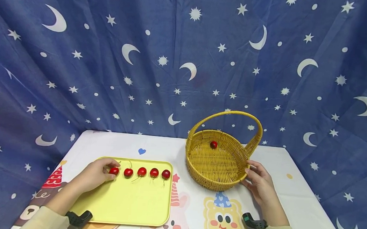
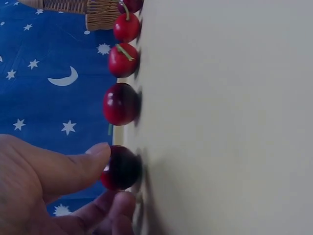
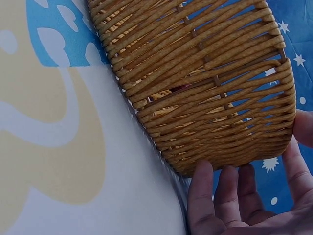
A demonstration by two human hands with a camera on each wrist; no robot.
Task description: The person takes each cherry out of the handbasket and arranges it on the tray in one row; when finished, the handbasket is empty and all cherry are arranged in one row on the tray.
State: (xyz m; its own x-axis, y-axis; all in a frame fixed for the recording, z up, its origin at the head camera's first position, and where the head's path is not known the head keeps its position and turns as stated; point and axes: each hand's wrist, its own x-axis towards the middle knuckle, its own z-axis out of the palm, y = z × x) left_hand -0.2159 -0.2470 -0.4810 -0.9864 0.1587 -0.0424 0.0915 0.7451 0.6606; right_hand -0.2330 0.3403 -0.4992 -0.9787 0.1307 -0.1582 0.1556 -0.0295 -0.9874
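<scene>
My left hand (image 1: 97, 174) is at the left end of a row of cherries on a yellow tray (image 1: 124, 205). It pinches the leftmost cherry (image 2: 120, 168), thumb on one side and fingertips on the other, and the cherry appears to touch the tray. Several more red cherries (image 1: 141, 172) with stems lie in line to its right. On the right stands a woven basket (image 1: 215, 184) with a tall handle, one dark red cherry (image 1: 214, 144) inside. My right hand (image 1: 259, 182) grips the basket's right rim, its fingers against the outer wall (image 3: 215, 112).
A white tablecloth (image 1: 291, 205) with cartoon prints covers the table. Behind it hangs a blue curtain (image 1: 160, 81) with moons and stars. The basket's arched handle (image 1: 234, 113) rises above its rim. Each wrist wears a black band (image 1: 79, 218).
</scene>
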